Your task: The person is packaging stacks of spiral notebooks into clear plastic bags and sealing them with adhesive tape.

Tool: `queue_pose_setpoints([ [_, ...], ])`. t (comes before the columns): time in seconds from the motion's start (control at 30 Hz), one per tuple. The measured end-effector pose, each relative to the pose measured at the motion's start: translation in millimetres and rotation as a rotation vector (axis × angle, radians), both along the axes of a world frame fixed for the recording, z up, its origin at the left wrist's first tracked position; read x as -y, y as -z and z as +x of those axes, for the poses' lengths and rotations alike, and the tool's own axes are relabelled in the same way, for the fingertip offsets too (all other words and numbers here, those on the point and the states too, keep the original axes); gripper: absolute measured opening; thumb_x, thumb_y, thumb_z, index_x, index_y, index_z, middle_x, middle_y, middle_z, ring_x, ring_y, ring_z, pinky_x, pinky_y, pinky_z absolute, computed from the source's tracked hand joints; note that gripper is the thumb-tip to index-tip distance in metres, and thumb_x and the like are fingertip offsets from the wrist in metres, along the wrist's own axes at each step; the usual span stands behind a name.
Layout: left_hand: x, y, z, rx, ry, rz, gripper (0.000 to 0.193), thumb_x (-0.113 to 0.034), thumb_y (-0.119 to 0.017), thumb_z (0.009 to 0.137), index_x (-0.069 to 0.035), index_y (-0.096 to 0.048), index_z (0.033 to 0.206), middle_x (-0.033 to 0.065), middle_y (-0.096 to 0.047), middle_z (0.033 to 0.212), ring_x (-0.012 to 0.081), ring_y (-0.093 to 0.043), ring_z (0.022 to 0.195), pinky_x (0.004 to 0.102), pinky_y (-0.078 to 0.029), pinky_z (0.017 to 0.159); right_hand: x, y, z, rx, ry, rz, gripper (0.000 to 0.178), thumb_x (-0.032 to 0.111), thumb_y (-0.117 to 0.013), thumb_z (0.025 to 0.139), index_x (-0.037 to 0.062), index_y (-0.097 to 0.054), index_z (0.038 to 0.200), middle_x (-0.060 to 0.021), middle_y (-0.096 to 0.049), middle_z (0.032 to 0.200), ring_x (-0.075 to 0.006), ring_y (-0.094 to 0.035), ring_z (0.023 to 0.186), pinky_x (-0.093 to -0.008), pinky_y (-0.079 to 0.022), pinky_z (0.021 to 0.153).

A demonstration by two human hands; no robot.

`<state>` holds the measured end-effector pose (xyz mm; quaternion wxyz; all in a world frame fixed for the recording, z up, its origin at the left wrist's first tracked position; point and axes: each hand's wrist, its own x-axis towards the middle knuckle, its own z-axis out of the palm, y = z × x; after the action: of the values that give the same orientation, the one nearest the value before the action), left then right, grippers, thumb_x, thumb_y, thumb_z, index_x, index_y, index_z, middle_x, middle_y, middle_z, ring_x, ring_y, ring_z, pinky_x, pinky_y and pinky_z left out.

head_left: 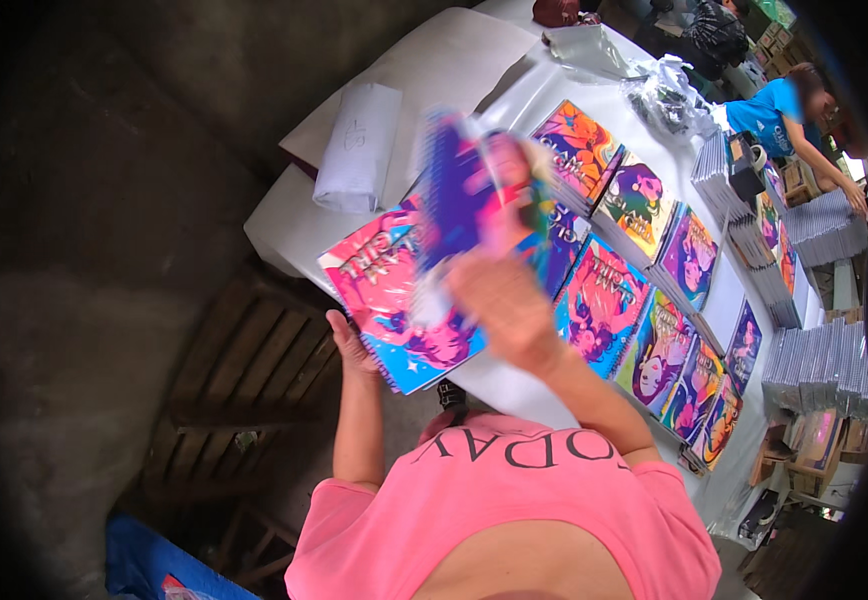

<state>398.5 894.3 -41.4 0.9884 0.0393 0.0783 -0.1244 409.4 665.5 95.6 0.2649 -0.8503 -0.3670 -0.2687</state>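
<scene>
My left hand grips the lower left edge of a spiral notebook with a pink and blue illustrated cover; its thumb shows and the other fingers are mostly hidden beneath. Above that notebook, my right hand is smeared by motion. A purple spiral notebook, equally blurred, is tilted up in the air at its fingers and appears held by them. Right of my right hand lie rows of illustrated notebooks, among them a pink and blue one and a cream one.
A white wrapped packet lies on the white-covered table. Stacks of notebooks stand at the right, with clear plastic bags at the far side. Another person in a blue shirt reaches to a stack. A slatted wooden chair is at left.
</scene>
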Motion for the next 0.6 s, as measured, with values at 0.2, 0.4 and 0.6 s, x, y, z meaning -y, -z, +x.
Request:
queue_pose_setpoints([
  [0.2, 51, -18, 25, 0.301, 0.101, 0.137, 0.072, -0.028, -0.069, 0.070, -0.001, -0.042, 0.132, 0.0174, -0.052, 0.127, 0.0291, -0.054, 0.112, 0.0458, -0.045, 0.095, 19, -30, 41, -0.902, -0.662, -0.071, 0.057, 0.024, -0.071, 0.078, 0.0080, -0.052, 0.128, -0.0135, -0.048, 0.135, -0.0266, -0.046, 0.125, -0.0381, -0.032, 0.107],
  [0.4, 77, 11, 13, 0.072, 0.109, 0.155, 0.071, -0.028, -0.067, 0.070, 0.000, -0.042, 0.131, 0.0177, -0.053, 0.125, 0.0289, -0.054, 0.111, 0.0450, -0.046, 0.093, 147, 84, 207, -0.018, 0.855, -0.139, 0.056, 0.028, -0.071, 0.077, 0.0074, -0.053, 0.126, -0.0169, -0.056, 0.125, -0.0311, -0.052, 0.118, -0.0399, -0.037, 0.103],
  [0.6, 72, 10, 37, 0.010, 0.114, 0.212, 0.069, -0.027, -0.065, 0.070, 0.000, -0.043, 0.129, 0.0180, -0.054, 0.123, 0.0286, -0.055, 0.110, 0.0441, -0.047, 0.092, 151, 78, 161, -0.559, 0.582, 0.593, 0.025, 0.013, -0.068, 0.081, 0.0037, -0.067, 0.104, -0.0113, -0.070, 0.097, -0.0208, -0.067, 0.088, -0.0344, -0.052, 0.080],
])
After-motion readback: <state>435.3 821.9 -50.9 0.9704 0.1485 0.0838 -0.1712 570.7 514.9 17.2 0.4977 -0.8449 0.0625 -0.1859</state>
